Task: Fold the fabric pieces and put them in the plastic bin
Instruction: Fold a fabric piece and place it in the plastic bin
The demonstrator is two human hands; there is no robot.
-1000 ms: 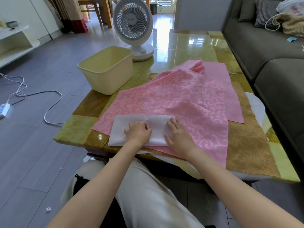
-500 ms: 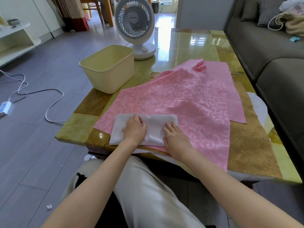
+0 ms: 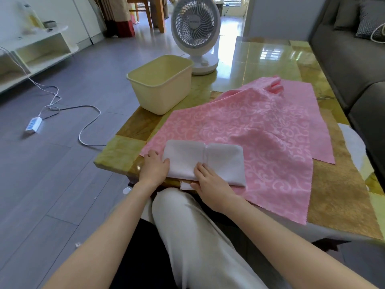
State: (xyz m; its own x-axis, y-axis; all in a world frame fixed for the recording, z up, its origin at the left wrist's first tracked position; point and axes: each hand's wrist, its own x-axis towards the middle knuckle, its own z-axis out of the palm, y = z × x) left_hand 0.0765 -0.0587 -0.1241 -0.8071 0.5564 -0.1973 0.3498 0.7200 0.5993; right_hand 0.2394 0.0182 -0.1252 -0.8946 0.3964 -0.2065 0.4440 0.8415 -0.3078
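While left hand (image 3: 155, 166) and right hand (image 3: 209, 181) press flat, soft white folded rectangle (image 3: 187, 157), pink swirl-patterned fabric (image 3: 260, 126) beneath

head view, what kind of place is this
Most likely a home living room: a grey sofa runs along a glossy low table, a fan stands on the table, and a low white shelf sits against the wall.

Nothing legible. Hub of the fan (image 3: 195, 24), well beyond the left hand (image 3: 155, 167) — a faint grey brand mark, too blurred to read. Power strip (image 3: 34, 124) on the floor, far out to that hand's left — blue-and-white face, its markings too small to make out.
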